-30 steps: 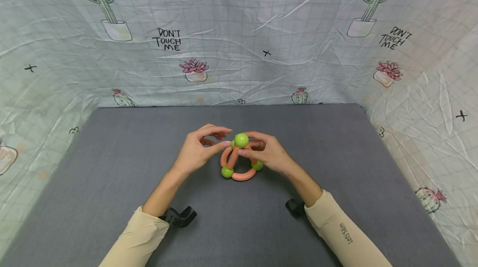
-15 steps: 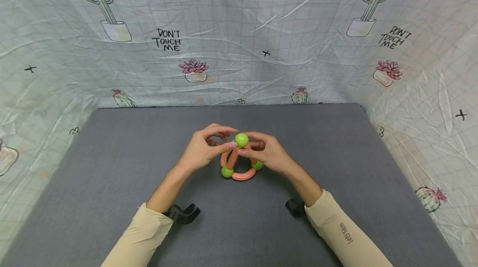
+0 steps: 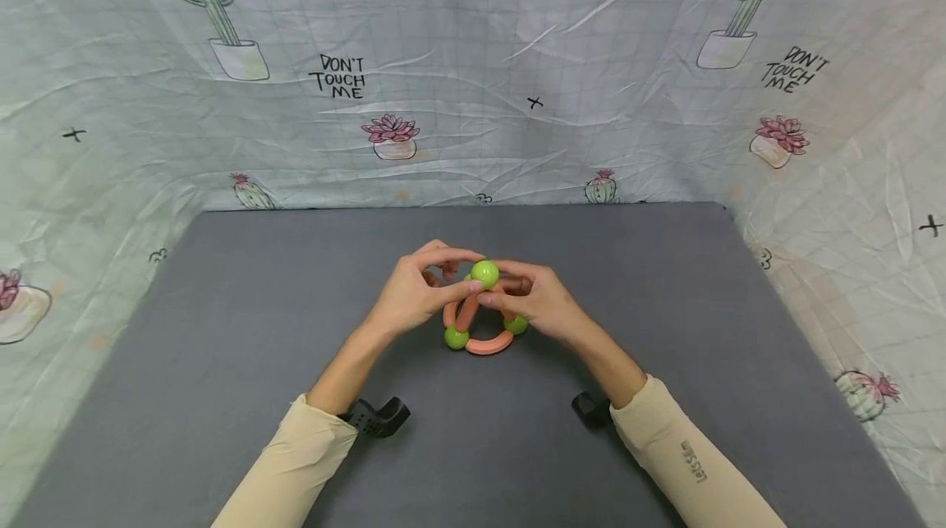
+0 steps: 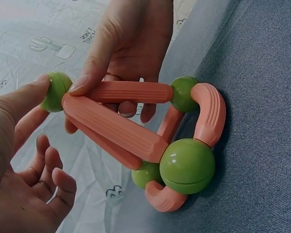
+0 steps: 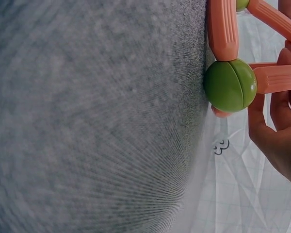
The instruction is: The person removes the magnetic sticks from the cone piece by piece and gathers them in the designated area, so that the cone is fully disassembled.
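A pyramid of orange magnetic rods and green balls stands on the grey table. Curved rods (image 3: 489, 346) join the base balls (image 4: 187, 166) in a ring, and straight rods (image 4: 117, 127) lean up to one top ball (image 3: 484, 274). My left hand (image 3: 412, 291) pinches that top ball between thumb and index finger, its other fingers loosely bent. Just below the ball, my right hand (image 3: 545, 298) grips the upper ends of the straight rods with thumb and fingers. In the right wrist view a base ball (image 5: 230, 85) sits at the table surface.
The grey tabletop (image 3: 296, 282) spreads around the pyramid on all sides. A pale cloth (image 3: 473, 158) printed with cacti and lettering hangs behind the table and along its sides. Black camera mounts (image 3: 380, 417) are strapped to both wrists.
My left hand has moved right, from beside the pyramid's top to a pinch on the top ball. My right hand keeps its hold and the pyramid stays in place. The head view shifted slightly.
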`<action>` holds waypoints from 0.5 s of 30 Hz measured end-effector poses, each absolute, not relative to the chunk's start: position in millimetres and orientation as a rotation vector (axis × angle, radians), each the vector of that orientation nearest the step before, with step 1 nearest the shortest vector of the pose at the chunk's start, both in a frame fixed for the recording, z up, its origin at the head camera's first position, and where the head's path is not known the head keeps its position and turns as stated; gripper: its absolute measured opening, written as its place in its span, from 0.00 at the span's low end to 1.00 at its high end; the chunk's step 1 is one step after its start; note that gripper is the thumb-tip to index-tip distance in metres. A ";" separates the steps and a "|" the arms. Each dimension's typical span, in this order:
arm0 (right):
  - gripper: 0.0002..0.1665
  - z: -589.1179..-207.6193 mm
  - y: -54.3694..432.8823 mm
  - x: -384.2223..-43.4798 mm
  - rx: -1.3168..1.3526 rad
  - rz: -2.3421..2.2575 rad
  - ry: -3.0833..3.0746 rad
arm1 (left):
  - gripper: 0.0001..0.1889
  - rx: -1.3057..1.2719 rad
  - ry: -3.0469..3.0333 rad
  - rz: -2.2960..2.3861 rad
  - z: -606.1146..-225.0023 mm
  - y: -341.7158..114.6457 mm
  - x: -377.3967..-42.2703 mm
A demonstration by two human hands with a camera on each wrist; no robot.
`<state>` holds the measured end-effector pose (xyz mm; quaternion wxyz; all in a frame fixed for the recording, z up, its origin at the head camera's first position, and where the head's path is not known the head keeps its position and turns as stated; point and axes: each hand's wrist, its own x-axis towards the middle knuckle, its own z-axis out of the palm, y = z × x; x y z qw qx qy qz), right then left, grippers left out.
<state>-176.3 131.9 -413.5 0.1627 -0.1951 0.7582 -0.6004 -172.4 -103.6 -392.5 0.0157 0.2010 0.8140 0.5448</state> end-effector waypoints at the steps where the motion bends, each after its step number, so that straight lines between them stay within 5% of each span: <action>1: 0.32 -413.3 133.0 -176.6 -0.547 -1.711 2.169 | 0.16 0.631 2.528 1.695 -393.1 -102.2 -173.3; 15: 0.30 -414.5 134.2 -177.9 -0.620 -1.764 2.090 | 0.17 0.649 2.538 1.660 -395.0 -98.6 -172.0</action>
